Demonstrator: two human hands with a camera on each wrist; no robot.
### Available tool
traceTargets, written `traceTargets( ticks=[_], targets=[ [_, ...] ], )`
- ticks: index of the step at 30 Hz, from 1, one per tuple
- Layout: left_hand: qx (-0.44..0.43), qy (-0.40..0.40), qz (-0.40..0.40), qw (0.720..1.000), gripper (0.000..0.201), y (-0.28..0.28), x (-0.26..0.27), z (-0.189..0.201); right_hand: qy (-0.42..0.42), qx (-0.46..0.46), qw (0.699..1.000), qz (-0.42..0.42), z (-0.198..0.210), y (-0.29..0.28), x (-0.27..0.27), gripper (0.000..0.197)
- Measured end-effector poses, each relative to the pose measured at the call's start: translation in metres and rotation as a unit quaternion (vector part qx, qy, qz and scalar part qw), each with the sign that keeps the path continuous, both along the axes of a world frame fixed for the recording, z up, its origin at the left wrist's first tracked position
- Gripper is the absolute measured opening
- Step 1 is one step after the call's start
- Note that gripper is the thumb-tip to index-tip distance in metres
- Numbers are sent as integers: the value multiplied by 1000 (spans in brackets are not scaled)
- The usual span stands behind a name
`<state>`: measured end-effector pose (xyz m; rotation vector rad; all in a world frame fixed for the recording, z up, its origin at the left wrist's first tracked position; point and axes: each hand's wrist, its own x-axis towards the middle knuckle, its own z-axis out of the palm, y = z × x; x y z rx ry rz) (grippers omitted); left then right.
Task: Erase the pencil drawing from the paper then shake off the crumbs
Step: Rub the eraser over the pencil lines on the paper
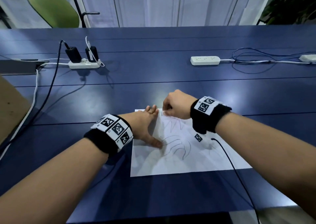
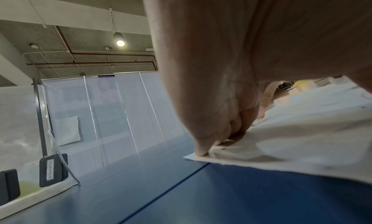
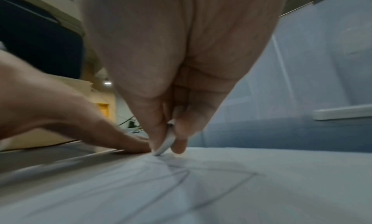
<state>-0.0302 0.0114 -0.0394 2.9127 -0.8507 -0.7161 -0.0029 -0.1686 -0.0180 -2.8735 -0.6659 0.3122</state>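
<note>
White paper (image 1: 179, 157) lies on the blue table (image 1: 153, 80), left hand (image 1: 145, 122) flat pinning its far corner, right hand (image 3: 171, 87) pinching a thin eraser (image 3: 166, 144); short, light strokes away from the pinning fingers should avoid creasing.

Bare forearms; each wrist wears a black band (image 1: 102, 138) with white, black-patterned marker squares (image 1: 204, 106).

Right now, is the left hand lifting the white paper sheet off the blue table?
No, the left hand presses flat on the white paper sheet.
</note>
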Motion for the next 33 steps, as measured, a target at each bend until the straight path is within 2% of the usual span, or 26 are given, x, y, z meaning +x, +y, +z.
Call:
traceTargets(
  ticks=[6, 8, 11, 13, 20, 27, 33],
  targets=[
    [1, -3, -5, 1000, 133, -3, -2, 3, 45, 0, 994, 104, -4, -6, -39, 14],
    [-1, -2, -4, 1000, 133, -4, -3, 4, 28, -18, 995, 93, -2, -4, -31, 13],
    [-2, 0, 1, 1000, 135, -3, -2, 4, 0, -14, 1000, 18, 2, 0, -6, 14],
    [2, 3, 3, 1000, 136, -2, -1, 4, -2, -15, 1000, 2, 1, 0, 1, 16],
    [7, 5, -4, 1000, 134, -4, -1, 4, 20, -20, 995, 100, -7, -10, -42, 19],
    [10, 0, -8, 1000, 135, -3, -2, 5, -12, -16, 1000, 12, -1, -9, 5, 18],
    [5, 6, -7, 1000, 134, -3, -1, 5, 12, 5, 995, 96, -11, -11, -38, 18]
  ],
)
